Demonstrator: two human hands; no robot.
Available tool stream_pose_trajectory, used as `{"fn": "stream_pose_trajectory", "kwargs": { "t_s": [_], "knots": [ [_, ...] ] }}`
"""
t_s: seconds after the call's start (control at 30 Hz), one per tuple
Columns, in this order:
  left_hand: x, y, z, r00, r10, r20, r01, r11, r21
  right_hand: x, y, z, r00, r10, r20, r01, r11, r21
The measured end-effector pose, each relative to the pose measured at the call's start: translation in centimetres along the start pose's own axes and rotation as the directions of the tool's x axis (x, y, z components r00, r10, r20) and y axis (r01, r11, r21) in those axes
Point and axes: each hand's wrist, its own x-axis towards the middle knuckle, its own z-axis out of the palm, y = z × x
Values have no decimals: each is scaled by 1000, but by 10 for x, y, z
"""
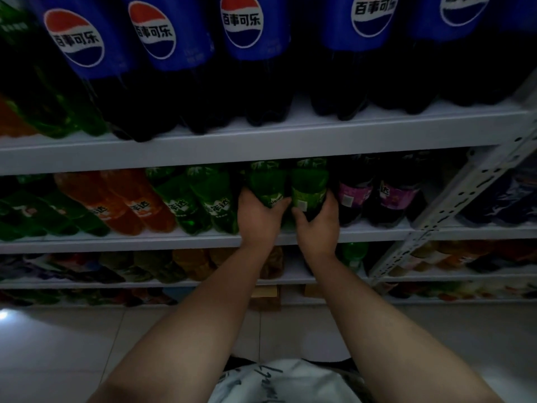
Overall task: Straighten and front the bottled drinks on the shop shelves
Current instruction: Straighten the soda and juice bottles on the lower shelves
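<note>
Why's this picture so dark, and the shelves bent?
Head view: dim light, cola bottles nearly black below their labels; glare on the floor tiles at left; wide-angle lens bows the shelf edge; lowest shelves blurred; left hand and right hand on the green bottles look sharper.

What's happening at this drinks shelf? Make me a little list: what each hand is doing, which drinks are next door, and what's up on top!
left hand: grips the left green bottle on the middle shelf
right hand: grips the right green bottle, close beside the other
on their left: other green bottles, then orange bottles
on their right: purple-labelled bottles
top shelf: big cola bottles with blue labels, in a row
</note>
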Motion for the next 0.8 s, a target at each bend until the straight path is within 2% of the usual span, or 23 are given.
{"fn": "stream_pose_trajectory", "kwargs": {
  "t_s": [0.13,0.17,0.23,0.3,0.33,0.37,0.43,0.57,0.67,0.73,0.8],
  "knots": [
    [6,-10,-6,995,10,96,-6,999,-35,-4,-4,7,992,34,-120,-41,997,-59],
    [8,-12,-8,992,6,129,1,998,-55,-3,-2,5,995,19,-95,-25,998,-55],
    [12,-14,-15,979,1,204,18,996,-90,2,5,-4,999,-19,49,19,1000,0],
    [15,-15,-20,960,-5,280,35,994,-104,7,11,-14,983,-28,181,17,998,65],
    [16,-14,-21,953,0,302,32,994,-101,8,13,-15,981,-12,196,-1,998,64],
    [15,-14,-22,954,11,299,17,996,-91,9,13,-15,984,11,177,-20,999,46],
    [8,-10,-17,979,35,202,-29,999,-33,4,6,-6,995,47,87,-46,999,-7],
    [-3,-3,-6,1000,-11,6,11,1000,16,-12,-10,12,995,40,-96,-50,993,-105],
    [-1,-6,-7,1000,28,-13,-28,999,27,-3,-7,4,999,-39,-6,38,997,-61],
    [2,-9,-9,999,25,47,-26,999,20,6,-2,-4,990,-89,113,85,995,44],
    [7,-11,-12,990,26,140,-28,1000,15,11,0,-7,987,-55,154,43,996,80]
  ]
}}
